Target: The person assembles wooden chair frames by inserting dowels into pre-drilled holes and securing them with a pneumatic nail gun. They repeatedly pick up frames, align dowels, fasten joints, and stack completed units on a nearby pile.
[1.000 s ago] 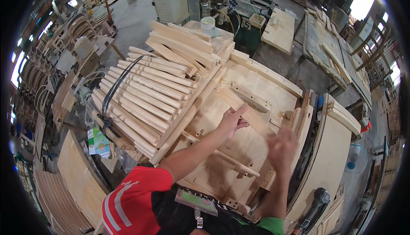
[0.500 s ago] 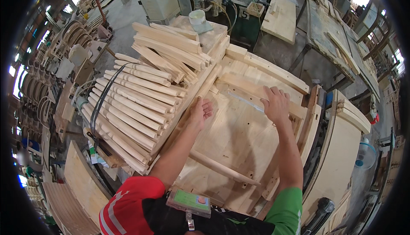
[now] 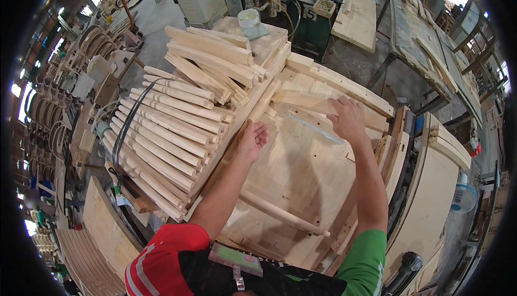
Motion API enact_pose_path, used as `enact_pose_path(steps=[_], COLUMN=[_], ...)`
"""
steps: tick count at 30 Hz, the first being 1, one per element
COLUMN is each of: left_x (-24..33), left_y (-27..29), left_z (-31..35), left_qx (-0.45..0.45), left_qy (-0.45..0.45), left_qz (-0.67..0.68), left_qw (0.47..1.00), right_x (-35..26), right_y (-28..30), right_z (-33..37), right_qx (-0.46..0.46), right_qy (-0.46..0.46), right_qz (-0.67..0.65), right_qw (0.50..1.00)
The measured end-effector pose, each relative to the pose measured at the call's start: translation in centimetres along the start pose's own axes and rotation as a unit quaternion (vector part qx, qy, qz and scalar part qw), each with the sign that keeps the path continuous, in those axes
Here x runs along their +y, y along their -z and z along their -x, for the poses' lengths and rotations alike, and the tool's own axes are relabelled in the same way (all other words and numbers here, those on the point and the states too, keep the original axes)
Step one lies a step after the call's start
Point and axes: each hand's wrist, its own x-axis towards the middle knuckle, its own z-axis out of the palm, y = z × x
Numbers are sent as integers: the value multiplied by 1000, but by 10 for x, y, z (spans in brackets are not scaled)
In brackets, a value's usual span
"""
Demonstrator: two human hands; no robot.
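Observation:
My right hand [image 3: 347, 117] is at the far right of the work surface. Its fingers are bent over a pale wooden slat [image 3: 302, 100], with the thumb on the near side. My left hand [image 3: 253, 141] is beside the raised left edge of the surface, palm turned inward, fingers loosely curved and apart, holding nothing. Between the hands lies a flat wooden work board [image 3: 285, 161] with a thin metal strip [image 3: 315, 129] on it. Nearer to me, a round wooden rod [image 3: 280, 210] lies across the board.
Turned wooden legs [image 3: 161, 129] are stacked at the left, a black strap across them. Beyond them are loose slats [image 3: 210, 51] and a white tub [image 3: 249, 20]. Wooden rails [image 3: 350, 87] border the board's far side. Curved panels [image 3: 425, 188] stand at the right.
The slat has tilted and shifted slightly away from me, with my right hand closing over its top. The metal strip shows more fully. My left hand has hardly moved.

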Motion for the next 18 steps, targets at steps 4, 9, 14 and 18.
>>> enact_pose_path(steps=[4, 9, 14, 18], left_x=[2, 3, 2, 0], left_y=[0, -3, 1, -3], left_z=[2, 4, 5, 0], left_qx=[-11, -3, 1, -18], left_qy=[2, 4, 3, 3], left_qz=[-2, -9, 0, 1], left_qw=[1000, 1000, 1000, 1000], right_x=[3, 5, 4, 22], right_y=[-4, -8, -14, -48], right_z=[2, 3, -1, 14], right_qx=[-4, 5, 40, 47], right_qy=[-30, -37, -14, -82], right_qz=[-11, -10, -11, -87], right_qw=[999, 999, 999, 992])
